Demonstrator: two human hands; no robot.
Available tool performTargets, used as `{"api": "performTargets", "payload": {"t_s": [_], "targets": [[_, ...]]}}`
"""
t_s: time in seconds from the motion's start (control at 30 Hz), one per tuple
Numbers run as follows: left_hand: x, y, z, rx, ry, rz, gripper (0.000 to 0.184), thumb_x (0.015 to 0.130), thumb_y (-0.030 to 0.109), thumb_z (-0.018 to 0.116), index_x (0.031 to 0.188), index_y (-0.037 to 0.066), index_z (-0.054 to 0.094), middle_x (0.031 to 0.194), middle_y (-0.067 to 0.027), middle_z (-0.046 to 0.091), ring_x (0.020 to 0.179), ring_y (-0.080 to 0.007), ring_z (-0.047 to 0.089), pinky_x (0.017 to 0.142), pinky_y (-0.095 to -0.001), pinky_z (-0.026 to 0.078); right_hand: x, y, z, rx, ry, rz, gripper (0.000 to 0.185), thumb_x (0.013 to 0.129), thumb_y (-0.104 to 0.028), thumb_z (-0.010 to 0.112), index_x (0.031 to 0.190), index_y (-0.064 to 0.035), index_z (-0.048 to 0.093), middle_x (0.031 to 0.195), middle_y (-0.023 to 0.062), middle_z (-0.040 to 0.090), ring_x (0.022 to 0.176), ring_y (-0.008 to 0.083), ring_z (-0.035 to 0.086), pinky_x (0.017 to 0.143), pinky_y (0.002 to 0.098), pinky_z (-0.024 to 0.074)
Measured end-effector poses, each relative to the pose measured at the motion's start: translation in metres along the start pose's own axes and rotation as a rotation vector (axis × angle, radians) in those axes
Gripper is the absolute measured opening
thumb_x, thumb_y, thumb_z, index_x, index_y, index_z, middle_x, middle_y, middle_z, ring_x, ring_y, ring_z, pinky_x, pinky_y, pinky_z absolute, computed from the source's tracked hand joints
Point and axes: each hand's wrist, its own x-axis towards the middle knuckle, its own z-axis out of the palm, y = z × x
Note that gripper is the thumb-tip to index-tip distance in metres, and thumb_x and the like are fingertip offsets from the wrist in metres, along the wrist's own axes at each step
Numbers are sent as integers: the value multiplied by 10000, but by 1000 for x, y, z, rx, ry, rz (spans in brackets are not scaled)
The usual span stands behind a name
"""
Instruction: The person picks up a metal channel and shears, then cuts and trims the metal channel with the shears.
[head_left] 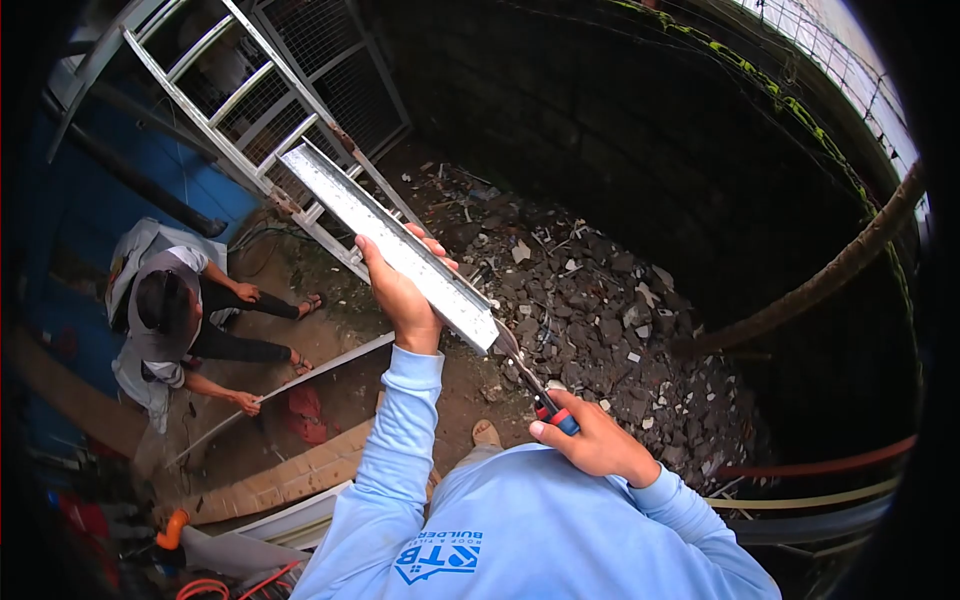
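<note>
My left hand [402, 298] is wrapped around a galvanised metal channel [390, 240], thumb on the near side and fingertips over the far edge. The channel slants from upper left down toward my right hand [598, 440]. That hand grips the red and blue handles of a pair of tin snips [520, 365]. The snips' jaws are at the channel's lower end; whether they bite into the metal I cannot make out.
An aluminium ladder [240, 95] leans at upper left. Broken rubble [600, 300] covers the ground ahead, beside a dark wall [600, 120]. At left a seated person [170, 310] holds a long thin strip [320, 370]. A thick pole [820, 290] slants at right.
</note>
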Motion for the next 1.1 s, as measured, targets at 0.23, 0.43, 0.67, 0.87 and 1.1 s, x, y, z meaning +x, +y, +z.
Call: {"api": "performTargets", "payload": {"t_s": [0.23, 0.43, 0.67, 0.87, 1.1], "targets": [[0, 1, -8, -60, -58, -6, 688, 1126, 680, 344, 1466, 99, 487, 1075, -92, 594, 785, -211, 654, 587, -396, 604, 1, 9, 11, -17, 95, -81, 764, 1029, -518, 699, 1459, 101, 570, 1196, 259, 743, 1128, 370, 722, 1026, 453, 535], [7, 5, -14, -83, -33, 18, 658, 1132, 663, 347, 1465, 116, 501, 1078, -79, 608, 787, -212, 649, 598, -396, 599, 2, 4, 4, 35, 19, 9, 872, 1016, -559, 686, 1523, 125, 499, 1255, 311, 720, 1227, 436, 702, 1076, 478, 530], [8, 10, -8, -68, -55, -1, 640, 1135, 659, 345, 1452, 127, 505, 1075, -74, 608, 794, -213, 643, 614, -393, 590, 9, 0, 4, 10, 37, -17, 860, 1016, -562, 690, 1514, 116, 515, 1242, 295, 727, 1199, 415, 709, 1061, 473, 532], [10, 7, -7, -51, -62, 3, 640, 1134, 663, 341, 1437, 122, 498, 1065, -76, 601, 787, -211, 643, 603, -389, 589, 11, -6, 5, 7, 59, -25, 796, 1022, -546, 693, 1463, 105, 564, 1189, 270, 738, 1138, 390, 717, 1039, 467, 530], [12, 6, -10, -50, -69, 2, 670, 1136, 666, 327, 1463, 103, 483, 1065, -83, 594, 775, -208, 647, 583, -385, 592, 18, -4, 9, 31, 17, -16, 849, 1012, -582, 695, 1496, 98, 538, 1194, 279, 736, 1156, 399, 725, 1013, 470, 553]]}}
